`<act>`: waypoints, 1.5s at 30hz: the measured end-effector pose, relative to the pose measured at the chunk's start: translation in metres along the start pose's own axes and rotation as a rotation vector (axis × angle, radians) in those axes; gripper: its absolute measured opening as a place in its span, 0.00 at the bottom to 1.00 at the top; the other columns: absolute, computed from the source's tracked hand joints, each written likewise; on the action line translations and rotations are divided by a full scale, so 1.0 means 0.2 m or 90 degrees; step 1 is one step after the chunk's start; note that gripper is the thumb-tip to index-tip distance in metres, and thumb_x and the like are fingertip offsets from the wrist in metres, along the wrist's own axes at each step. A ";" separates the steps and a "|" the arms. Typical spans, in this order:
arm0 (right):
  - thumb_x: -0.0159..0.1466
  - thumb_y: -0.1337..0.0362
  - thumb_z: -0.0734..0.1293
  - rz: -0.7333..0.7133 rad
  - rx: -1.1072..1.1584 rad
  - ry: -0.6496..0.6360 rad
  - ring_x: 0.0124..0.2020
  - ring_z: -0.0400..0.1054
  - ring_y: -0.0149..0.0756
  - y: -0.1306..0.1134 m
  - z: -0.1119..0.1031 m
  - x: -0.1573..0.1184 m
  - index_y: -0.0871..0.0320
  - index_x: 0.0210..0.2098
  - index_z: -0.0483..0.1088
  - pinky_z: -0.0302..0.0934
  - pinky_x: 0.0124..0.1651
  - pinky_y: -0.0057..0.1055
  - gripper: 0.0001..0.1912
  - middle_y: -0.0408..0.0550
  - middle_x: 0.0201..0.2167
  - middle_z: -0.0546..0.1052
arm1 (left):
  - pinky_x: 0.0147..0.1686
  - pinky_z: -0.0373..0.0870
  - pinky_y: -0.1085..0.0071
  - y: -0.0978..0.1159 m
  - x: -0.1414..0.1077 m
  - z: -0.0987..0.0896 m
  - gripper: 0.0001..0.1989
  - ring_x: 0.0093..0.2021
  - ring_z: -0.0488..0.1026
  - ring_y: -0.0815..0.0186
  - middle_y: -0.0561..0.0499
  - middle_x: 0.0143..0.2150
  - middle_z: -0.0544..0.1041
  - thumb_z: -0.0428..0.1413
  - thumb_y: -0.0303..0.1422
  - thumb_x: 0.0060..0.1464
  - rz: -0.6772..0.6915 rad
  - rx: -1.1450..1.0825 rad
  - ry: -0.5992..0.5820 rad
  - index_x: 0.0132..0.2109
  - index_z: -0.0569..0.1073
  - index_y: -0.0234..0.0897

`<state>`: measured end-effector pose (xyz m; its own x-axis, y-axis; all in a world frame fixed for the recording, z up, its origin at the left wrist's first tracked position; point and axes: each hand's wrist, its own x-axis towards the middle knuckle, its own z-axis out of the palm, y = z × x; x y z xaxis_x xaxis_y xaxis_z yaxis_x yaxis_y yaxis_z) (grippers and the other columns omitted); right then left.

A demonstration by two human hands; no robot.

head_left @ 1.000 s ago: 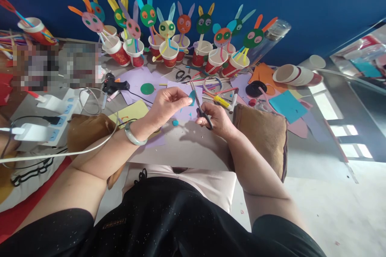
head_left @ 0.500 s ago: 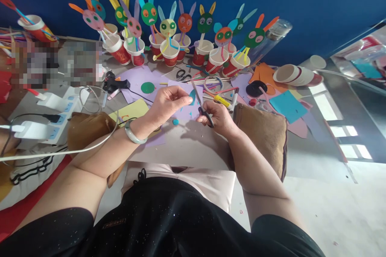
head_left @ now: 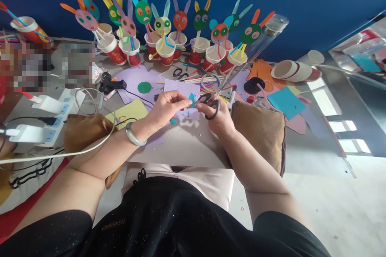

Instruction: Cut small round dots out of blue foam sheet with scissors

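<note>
Between the thumb and fingertips of my left hand (head_left: pixel 169 107) is a small pointed piece of blue paper (head_left: pixel 192 98). My right hand (head_left: pixel 222 119) grips black-handled scissors (head_left: pixel 216 111) by the loops. Their blades point up and to the right, away from the blue piece. The right thumb and fingers are close to the blue piece; whether they touch it I cannot tell. Beneath lies a purple sheet (head_left: pixel 195 115) with small blue scraps on it. A small blue disc (head_left: pixel 173 121) lies on the table nearer to me.
Red-and-white paper cups (head_left: pixel 166 53) with paper rabbit heads line the wall. Another pair of scissors (head_left: pixel 180 73), a glue gun (head_left: pixel 110 84) and a green disc (head_left: pixel 144 87) lie behind my hands. A power strip (head_left: pixel 62 116) is left; a brown cushion (head_left: pixel 258 132) is right.
The scissors have swung from pointing up-left beside the blue paper to pointing up-right. My right hand has turned and its thumb has come nearer the piece. The left hand keeps its pinch.
</note>
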<state>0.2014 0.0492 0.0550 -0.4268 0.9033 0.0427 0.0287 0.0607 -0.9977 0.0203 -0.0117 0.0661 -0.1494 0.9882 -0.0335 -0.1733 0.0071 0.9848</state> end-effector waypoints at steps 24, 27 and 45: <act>0.43 0.51 0.87 0.024 0.115 0.020 0.28 0.63 0.30 0.08 0.06 -0.01 0.54 0.29 0.70 0.60 0.34 0.32 0.27 0.37 0.25 0.73 | 0.33 0.64 0.71 0.00 0.00 -0.01 0.19 0.31 0.68 0.70 0.54 0.28 0.75 0.71 0.48 0.47 -0.041 0.115 -0.039 0.30 0.78 0.36; 0.43 0.49 0.87 0.025 0.103 0.024 0.28 0.63 0.31 0.09 0.06 -0.01 0.54 0.30 0.69 0.60 0.34 0.32 0.29 0.37 0.25 0.74 | 0.34 0.63 0.70 0.00 0.00 0.00 0.16 0.31 0.67 0.70 0.54 0.28 0.75 0.71 0.43 0.44 -0.040 0.103 -0.012 0.29 0.78 0.36; 0.48 0.45 0.84 -0.036 0.063 0.066 0.30 0.69 0.35 0.05 0.07 -0.02 0.53 0.30 0.68 0.67 0.37 0.36 0.28 0.40 0.27 0.76 | 0.27 0.60 0.70 0.05 -0.02 0.01 0.22 0.26 0.67 0.70 0.51 0.26 0.80 0.76 0.49 0.37 -0.101 0.186 -0.043 0.28 0.82 0.35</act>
<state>0.1912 0.0404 0.0434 -0.3288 0.9392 0.0993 -0.0843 0.0755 -0.9936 0.0215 -0.0148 0.0770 -0.0762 0.9792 -0.1880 0.0993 0.1951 0.9757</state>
